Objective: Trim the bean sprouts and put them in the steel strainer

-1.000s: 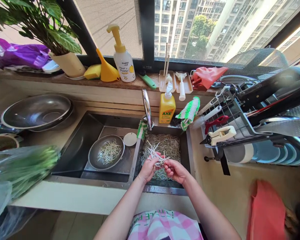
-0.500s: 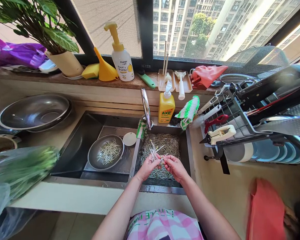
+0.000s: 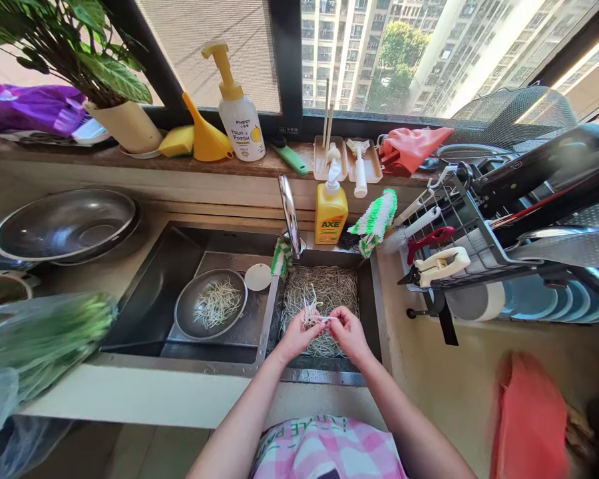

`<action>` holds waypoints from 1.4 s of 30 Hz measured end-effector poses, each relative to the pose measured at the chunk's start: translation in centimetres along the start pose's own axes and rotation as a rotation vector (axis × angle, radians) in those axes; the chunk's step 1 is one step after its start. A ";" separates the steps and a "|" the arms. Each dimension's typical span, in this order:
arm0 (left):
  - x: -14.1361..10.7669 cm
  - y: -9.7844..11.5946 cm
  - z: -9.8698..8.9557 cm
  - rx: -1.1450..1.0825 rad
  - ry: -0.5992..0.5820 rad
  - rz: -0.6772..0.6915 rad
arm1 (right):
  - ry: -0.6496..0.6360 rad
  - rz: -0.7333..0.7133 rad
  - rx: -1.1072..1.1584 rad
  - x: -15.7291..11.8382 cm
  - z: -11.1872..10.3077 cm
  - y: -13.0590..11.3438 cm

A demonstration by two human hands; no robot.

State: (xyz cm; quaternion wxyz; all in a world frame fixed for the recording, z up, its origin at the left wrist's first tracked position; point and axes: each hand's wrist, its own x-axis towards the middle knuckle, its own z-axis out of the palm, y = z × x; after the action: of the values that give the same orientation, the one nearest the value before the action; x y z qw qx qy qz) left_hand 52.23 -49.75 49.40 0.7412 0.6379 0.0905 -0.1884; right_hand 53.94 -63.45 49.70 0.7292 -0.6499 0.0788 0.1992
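gripping a small bunch of bean sprouts, the left hand is just beside the right hand, which pinches a pale strand; both are above the sink basin, where more sprouts lie.

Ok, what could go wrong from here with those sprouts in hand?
The loose sprouts poking from the left hand could slip onto the heap in the right basin below. The pale strand between that hand and the right hand might snap. And the yellow bottle standing by that basin's back edge could topple in if bumped.
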 end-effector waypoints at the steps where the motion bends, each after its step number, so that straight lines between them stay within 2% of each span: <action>1: 0.0 0.1 0.0 0.024 0.004 -0.001 | 0.002 0.009 0.060 0.0 -0.2 -0.1; 5: -0.3 0.4 -0.2 0.207 -0.044 0.031 | -0.018 0.008 0.195 0.4 -1.8 -0.9; 9: -0.5 0.8 -0.5 0.389 -0.162 0.063 | -0.041 -0.040 0.112 1.3 -3.5 -2.4; 11: -0.6 0.9 -0.5 0.468 -0.194 0.068 | -0.114 -0.075 -0.020 1.8 -4.0 -3.4; 15: -0.7 1.4 -0.8 0.674 -0.203 0.121 | -0.355 -0.172 -0.418 2.7 -4.6 -5.4; 19: -0.7 1.6 -0.9 0.782 -0.239 0.128 | -0.490 -0.367 -0.785 3.2 -4.6 -6.1; 21: -0.7 1.6 -0.9 0.780 -0.255 0.106 | -0.473 -0.444 -0.862 3.3 -4.2 -5.8; 23: -0.6 1.4 -0.7 0.747 -0.262 0.061 | -0.366 -0.458 -0.831 3.3 -3.7 -5.4; 25: -0.5 1.2 -0.6 0.707 -0.253 0.032 | -0.212 -0.388 -0.666 3.2 -3.1 -5.1; 27: -0.5 1.2 -0.6 0.694 -0.230 0.043 | -0.122 -0.254 -0.433 2.7 -2.6 -4.9; 30: -0.4 1.4 -0.8 0.748 -0.179 0.082 | -0.142 -0.138 -0.238 1.5 -2.4 -4.6; 32: -0.5 1.6 -0.8 0.794 -0.158 0.097 | -0.171 -0.202 -0.289 0.6 -2.4 -4.2; 37: -0.7 1.9 -0.3 0.831 -0.177 0.090 | -0.207 -0.522 -0.640 -0.4 -2.4 -3.2; 42: -0.8 2.0 0.2 0.851 -0.179 0.113 | -0.198 -0.574 -0.781 -0.4 -2.1 -3.1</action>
State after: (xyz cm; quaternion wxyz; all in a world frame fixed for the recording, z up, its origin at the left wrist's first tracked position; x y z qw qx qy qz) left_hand 52.22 -49.55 51.53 0.4266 0.8715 -0.0946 -0.2225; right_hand 55.09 -65.77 52.37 0.4607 -0.8480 -0.2536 0.0658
